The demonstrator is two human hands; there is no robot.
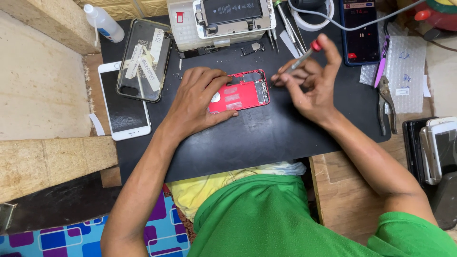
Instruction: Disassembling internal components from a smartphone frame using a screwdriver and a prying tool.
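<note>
A red phone housing point(243, 91), opened with its insides up, lies on a black work mat point(266, 138). My left hand point(197, 97) rests flat over the housing's left part and pins it to the mat. My right hand point(312, 83) holds a thin screwdriver point(304, 56) with a red cap, its tip pointing down toward the housing's right end. The tip itself is hidden among my fingers.
A white phone screen point(123, 102) and a clear case with taped notes point(143, 57) lie at the left. A dismantled phone on a white box point(228, 19), tweezers, a running phone point(360, 31), pliers point(386, 102), a bottle point(104, 21) and stacked phones point(435, 147) surround the mat.
</note>
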